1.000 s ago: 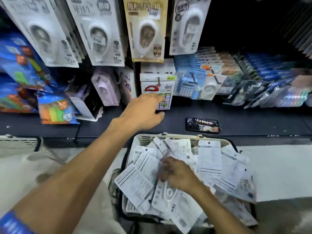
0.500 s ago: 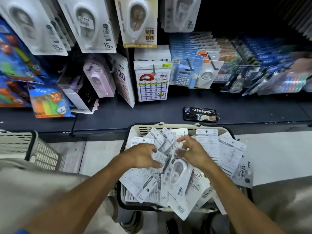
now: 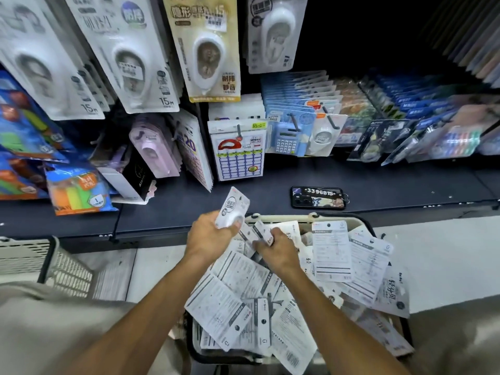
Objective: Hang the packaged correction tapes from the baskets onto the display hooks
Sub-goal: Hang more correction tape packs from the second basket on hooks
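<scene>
The dark shelf (image 3: 378, 182) spans the view and serves as reference. Above it, large carded correction tapes (image 3: 208, 47) hang in a row from display hooks, with smaller carded goods, a blue calculator pack (image 3: 286, 136) among them, hanging at its back. Below its front edge stands a cream basket (image 3: 284, 219) with a dark frame, heaped with packaged correction tapes (image 3: 331, 253), most lying back side up. A second cream basket (image 3: 67, 269) sits below the shelf's left part. A phone (image 3: 318, 198) in a printed case lies flat on the shelf, just above the full basket. The left hand (image 3: 208, 239) grips one correction tape package (image 3: 232, 209), tilted, raised over the shelf's front edge. The right hand (image 3: 278, 250) rests in the heap, fingers curled on a package (image 3: 263, 234) there.
</scene>
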A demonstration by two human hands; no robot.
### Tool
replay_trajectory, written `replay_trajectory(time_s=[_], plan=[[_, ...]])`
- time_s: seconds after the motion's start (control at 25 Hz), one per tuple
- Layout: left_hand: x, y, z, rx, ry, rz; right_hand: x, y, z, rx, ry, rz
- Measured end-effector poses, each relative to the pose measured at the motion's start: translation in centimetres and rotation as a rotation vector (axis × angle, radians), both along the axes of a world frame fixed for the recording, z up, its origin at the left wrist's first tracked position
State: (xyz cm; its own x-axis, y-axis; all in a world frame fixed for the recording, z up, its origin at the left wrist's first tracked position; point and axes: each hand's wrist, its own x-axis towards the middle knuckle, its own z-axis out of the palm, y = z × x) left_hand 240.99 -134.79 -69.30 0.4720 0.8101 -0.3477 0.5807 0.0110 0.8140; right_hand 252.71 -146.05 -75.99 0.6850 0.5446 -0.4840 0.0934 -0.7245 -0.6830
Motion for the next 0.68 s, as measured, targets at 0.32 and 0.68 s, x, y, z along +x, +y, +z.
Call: replay_trajectory(time_s=[0.32,0.68], plan=[[-0.1,0.6,0.3,0.272,0.148,-0.048,0.8,0.3,4.9,-0.142,-0.534,0.226],[2.6,-2.2,1.6,-0.352,-0.159,-0.197,4.9,0.3,10.7,0.353,0.18,-0.388]])
